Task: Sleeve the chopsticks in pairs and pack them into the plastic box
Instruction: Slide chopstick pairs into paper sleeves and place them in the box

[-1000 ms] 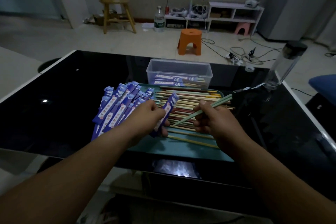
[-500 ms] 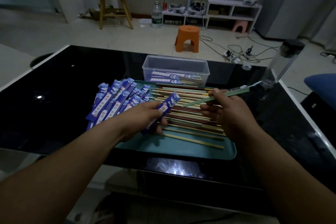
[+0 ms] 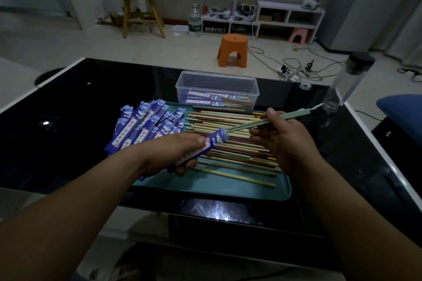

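1. Head view: a teal tray (image 3: 205, 189) lies on a glossy black counter (image 3: 68, 132), close to its near edge.
2. Above the tray, the left hand (image 3: 173, 155) has its fingers (image 3: 186, 165) wrapped round a blue paper sleeve (image 3: 206, 146). The right hand (image 3: 283, 143) pinches a pair of green chopsticks (image 3: 262, 122), whose tips meet the sleeve's open mouth.
3. Loose chopsticks (image 3: 228, 157) cover the tray's middle and right. A pile of blue sleeves (image 3: 146, 123) spills over its left end.
4. Just behind the tray stands the clear plastic box (image 3: 217, 82), holding sleeved pairs.
5. Behind the tray to the right, a clear bottle (image 3: 349, 80) stands at the counter's edge.
6. Far beyond the tray, on a pale tiled floor, are an orange stool (image 3: 233, 50), a wooden chair (image 3: 139, 0), a white shelf (image 3: 290, 16) and cables (image 3: 296, 68).
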A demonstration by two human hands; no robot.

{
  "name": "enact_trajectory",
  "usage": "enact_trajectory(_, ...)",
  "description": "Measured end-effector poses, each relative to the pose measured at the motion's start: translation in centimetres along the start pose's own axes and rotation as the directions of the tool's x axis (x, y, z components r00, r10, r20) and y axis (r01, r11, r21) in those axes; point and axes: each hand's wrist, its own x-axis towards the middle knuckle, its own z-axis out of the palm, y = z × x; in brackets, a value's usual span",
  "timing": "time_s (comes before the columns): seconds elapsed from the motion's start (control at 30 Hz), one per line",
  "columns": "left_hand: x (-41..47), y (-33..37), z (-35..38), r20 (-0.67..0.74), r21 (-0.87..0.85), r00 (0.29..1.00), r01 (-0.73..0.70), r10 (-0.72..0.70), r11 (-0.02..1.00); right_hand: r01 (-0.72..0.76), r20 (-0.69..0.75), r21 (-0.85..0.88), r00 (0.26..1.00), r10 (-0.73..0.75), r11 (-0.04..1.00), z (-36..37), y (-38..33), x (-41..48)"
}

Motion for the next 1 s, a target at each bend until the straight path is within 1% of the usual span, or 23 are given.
enact_trajectory(0.17, -0.1, 0.2, 0.0, 0.043, -0.071, 0.999, -0.011, 0.014, 0.997, -0.032, 0.022, 0.021, 0.999, 0.032, 0.999, 0.1, 0.1, -0.1)
enact_trajectory(0.23, -0.2, 0.1, -0.1, 0.056, -0.067, 0.998, -0.026, 0.030, 0.997, -0.047, 0.035, 0.010, 0.998, 0.047, 0.999, 0.1, 0.3, -0.2)
enact_trajectory(0.37, -0.3, 0.3, 0.1, 0.106, 0.017, 0.993, -0.047, 0.045, 0.999, -0.127, 0.086, -0.058, 0.988, 0.132, 0.990, 0.4, 1.4, -0.4)
enact_trajectory(0.43, -0.3, 0.4, 0.5, 0.131, 0.009, 0.990, -0.051, 0.050, 0.999, -0.160, 0.148, -0.114, 0.973, 0.177, 0.980, 1.0, 2.3, -0.7)
enact_trajectory(0.5, -0.3, 0.4, 0.7, 0.152, -0.017, 0.987, -0.054, 0.055, 0.998, -0.185, 0.195, -0.121, 0.959, 0.206, 0.975, 1.6, 3.0, -1.1)
enact_trajectory(0.57, -0.3, 0.3, 0.7, 0.148, -0.027, 0.987, -0.055, 0.058, 0.998, -0.189, 0.159, -0.142, 0.965, 0.211, 0.972, 1.8, 3.0, -1.1)
enact_trajectory(0.67, -0.3, 0.3, 0.3, 0.133, -0.007, 0.989, -0.061, 0.061, 0.998, -0.132, 0.006, -0.133, 0.991, 0.134, 0.982, 1.0, 2.1, -0.4)
enact_trajectory(0.73, -0.4, 0.3, 0.2, 0.157, 0.017, 0.986, -0.064, 0.061, 0.998, -0.050, -0.058, -0.239, 0.998, 0.038, 0.970, 0.5, 1.5, -0.1)
enact_trajectory(0.8, -0.3, 0.4, 0.4, 0.194, 0.036, 0.979, -0.066, 0.058, 0.997, 0.004, 0.011, -0.353, 1.000, 0.000, 0.936, 0.7, 1.5, -0.5)
enact_trajectory(0.87, -0.2, 0.4, 0.6, 0.218, 0.031, 0.975, -0.060, 0.051, 0.998, 0.028, 0.124, -0.425, 0.992, 0.028, 0.905, 1.6, 2.3, -1.3)
enact_trajectory(0.93, -0.2, 0.4, 0.6, 0.229, 0.036, 0.972, -0.052, 0.042, 0.998, 0.066, 0.199, -0.514, 0.979, 0.044, 0.855, 2.4, 3.1, -1.9)
enact_trajectory(1.0, -0.3, 0.5, 0.6, 0.188, 0.052, 0.981, -0.062, 0.051, 0.997, 0.089, 0.221, -0.510, 0.975, 0.031, 0.856, 2.6, 3.4, -1.9)
